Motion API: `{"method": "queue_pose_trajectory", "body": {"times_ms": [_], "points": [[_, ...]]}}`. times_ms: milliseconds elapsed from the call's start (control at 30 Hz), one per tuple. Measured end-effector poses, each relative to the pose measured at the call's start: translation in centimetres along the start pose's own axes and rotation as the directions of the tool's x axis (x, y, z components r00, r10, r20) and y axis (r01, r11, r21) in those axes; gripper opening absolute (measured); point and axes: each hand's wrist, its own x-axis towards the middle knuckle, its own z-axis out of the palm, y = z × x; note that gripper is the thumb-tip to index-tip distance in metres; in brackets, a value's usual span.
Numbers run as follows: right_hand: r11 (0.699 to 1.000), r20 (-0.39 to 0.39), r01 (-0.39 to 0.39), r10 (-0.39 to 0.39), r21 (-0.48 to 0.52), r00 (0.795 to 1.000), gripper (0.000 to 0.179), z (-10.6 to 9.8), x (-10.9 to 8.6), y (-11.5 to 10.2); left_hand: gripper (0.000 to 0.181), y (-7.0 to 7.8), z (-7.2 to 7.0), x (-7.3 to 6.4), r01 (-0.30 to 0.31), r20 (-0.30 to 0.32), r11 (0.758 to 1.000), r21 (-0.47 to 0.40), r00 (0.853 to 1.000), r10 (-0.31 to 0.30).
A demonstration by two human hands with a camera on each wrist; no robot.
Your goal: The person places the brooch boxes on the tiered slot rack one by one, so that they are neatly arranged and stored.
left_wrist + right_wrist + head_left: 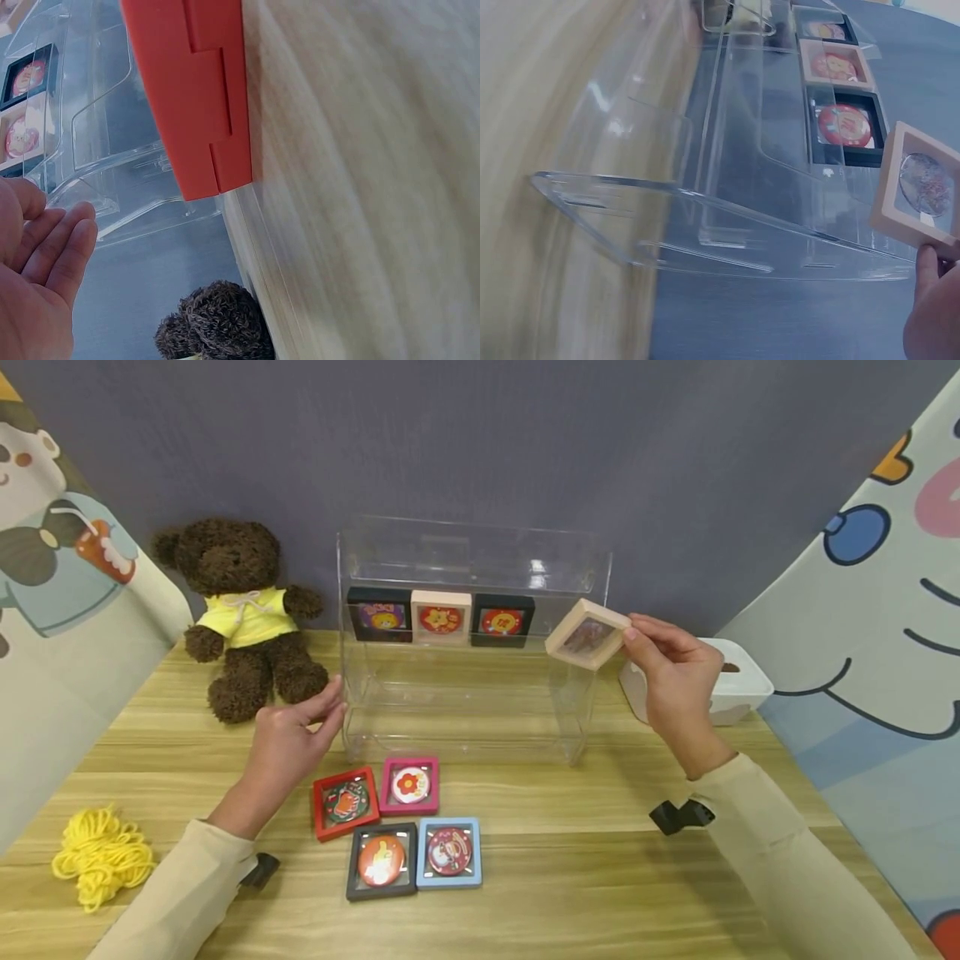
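Cream frame is up in the air at the stand's right end, tilted, level with the upper row and not seated in it. Right hand pinches it by its right edge, thumb and fingers clamped on the rim, probably to keep the clear window uncovered and the opposite side free. Stand is clear plastic, upright on the table; looks light, likely why left hand is at its left edge, seemingly touching. Left fingers fairly straight and together, thumb a bit apart; can't tell how hard they press. Upper row has a black frame, a second cream one and another black one, side by side from the left, faces outward so the badges show. Lower level bare. In front, within easy reach: red frame, pink frame, dark frame, blue frame, all flat, badges up. Bear and yarn off left, white box right, out of the work area.
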Motion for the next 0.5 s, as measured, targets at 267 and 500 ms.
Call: {"method": "queue_pose_trajectory", "body": {"times_ms": [267,500], "points": [[1.000,-0.015,0.027,-0.027,0.000,1.000,0.016,0.6,1.3,0.1,0.038,0.0,-0.1,0.0,-0.001,-0.003,1.000,-0.003,1.000,0.001],[0.998,-0.024,0.046,-0.047,-0.029,0.999,0.015,1.1,2.7,0.1,0.037,0.0,0.1,-0.1,0.002,-0.003,1.000,-0.004,1.000,-0.002]]}}
